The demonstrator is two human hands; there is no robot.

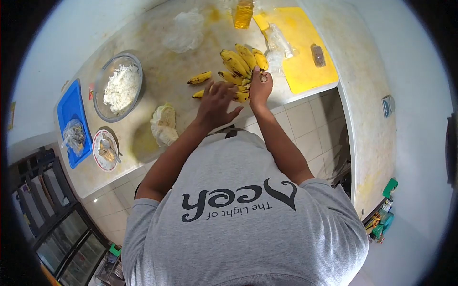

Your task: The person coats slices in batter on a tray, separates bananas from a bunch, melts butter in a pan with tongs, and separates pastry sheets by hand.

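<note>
A bunch of yellow bananas [234, 62] with dark spots rests on the table near its front edge. My right hand [261, 88] is closed round the stem end of the bunch, thumb on top. Over the bunch's lower bananas lies my left hand [217, 105], its thumb stretched out and apart from the fingers; the fingers partly hide what lies beneath. A single banana [199, 77] sits loose to the left of the bunch. The tip of another banana [197, 94] pokes out left of my left hand, and whether it is loose is hidden.
Left on the table [157, 62] stand a bowl of shredded white food [120, 90], a cabbage piece [164, 125], a plate with a spoon [105, 151] and a blue tray [76, 107]. Farther right are a yellow board [305, 76], an oil bottle [244, 15] and plastic bags [183, 31].
</note>
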